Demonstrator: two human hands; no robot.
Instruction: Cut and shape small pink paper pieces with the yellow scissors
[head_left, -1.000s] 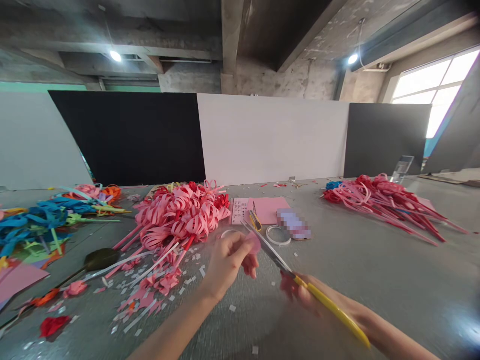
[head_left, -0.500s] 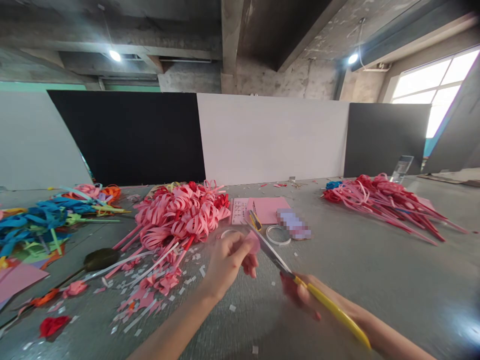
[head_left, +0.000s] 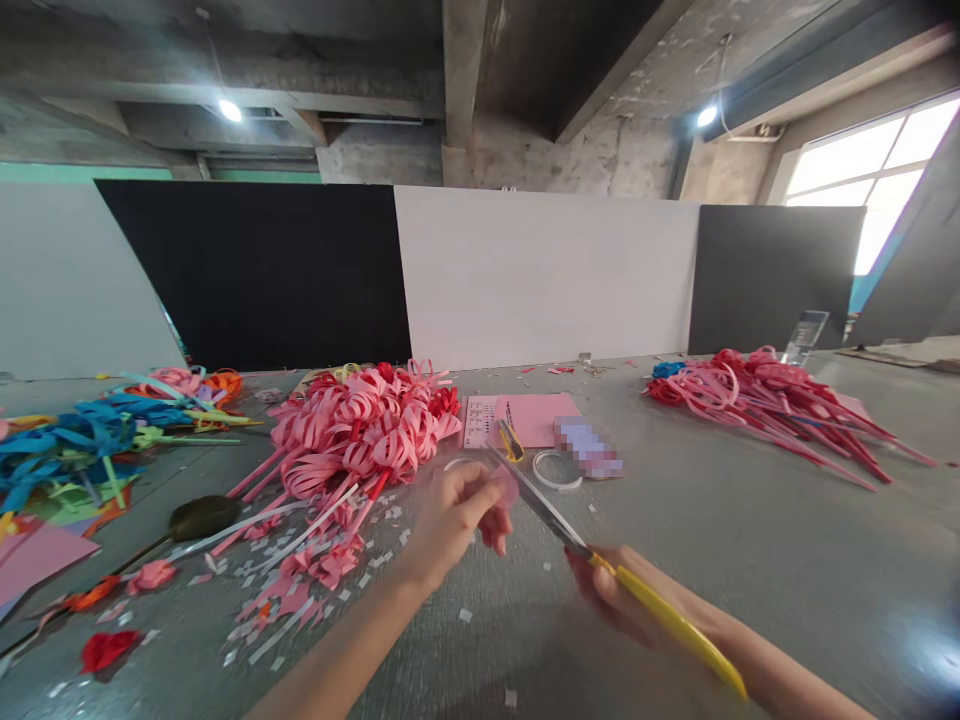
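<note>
My left hand [head_left: 454, 520] is held above the grey table [head_left: 712, 540] and pinches a small piece of pink paper [head_left: 510, 488] between thumb and fingers. My right hand [head_left: 622, 600] grips yellow-handled scissors [head_left: 600, 570], whose steel blades reach up and left to the pink paper. Just left of my left hand lies a heap of pink and red curled paper strips [head_left: 360, 425]. Small paper offcuts [head_left: 300, 580] are scattered on the table below that heap.
A pink sheet [head_left: 536, 415], a printed card [head_left: 478, 420], tape rings [head_left: 555, 470] and a small yellow cutter [head_left: 511, 440] lie behind the hands. Blue and green strips [head_left: 67, 445] pile at left, another pink-red heap [head_left: 765, 400] at right. Black and white boards stand along the far edge.
Both hands stay almost in place. The scissors and right hand shifted very slightly; the left hand keeps its pinch on the pink paper.
</note>
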